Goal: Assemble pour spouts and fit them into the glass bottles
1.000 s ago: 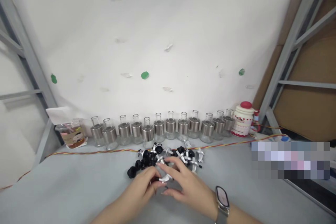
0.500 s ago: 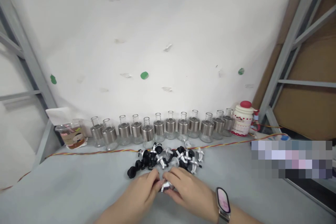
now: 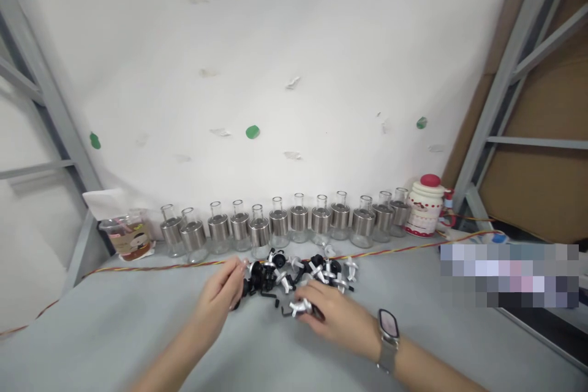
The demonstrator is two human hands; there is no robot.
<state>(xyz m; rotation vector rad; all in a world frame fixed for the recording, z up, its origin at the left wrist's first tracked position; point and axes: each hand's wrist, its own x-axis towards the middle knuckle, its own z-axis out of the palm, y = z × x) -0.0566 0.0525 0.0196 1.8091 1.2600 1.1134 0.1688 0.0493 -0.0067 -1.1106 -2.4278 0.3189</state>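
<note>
My right hand (image 3: pixel 328 309) is closed around a silver pour spout (image 3: pixel 301 306), its spout and lever pointing left, just in front of the pile. A thin black piece (image 3: pixel 287 312) shows beside it on the left. At the pile's left edge is my left hand (image 3: pixel 224 285), its fingers bent together close to a silver-and-black spout (image 3: pixel 253 267); what lies between the fingertips is hidden. Between my hands and behind them lie loose silver pour spouts (image 3: pixel 316 272) and black stoppers (image 3: pixel 278 258). A small black bent piece (image 3: pixel 271 297) rests at the pile's front.
Several glass bottles with metal collars (image 3: pixel 260 231) stand in a row along the wall. A plastic cup (image 3: pixel 130 239) is at the left end, a red-lidded jar (image 3: pixel 423 208) at the right. A twisted red-yellow wire (image 3: pixel 184 266) crosses the grey table (image 3: pixel 114 318).
My left hand has let go of the spout and moved left and away from me, to the pile's left edge. My right hand keeps the spout and has shifted slightly up.
</note>
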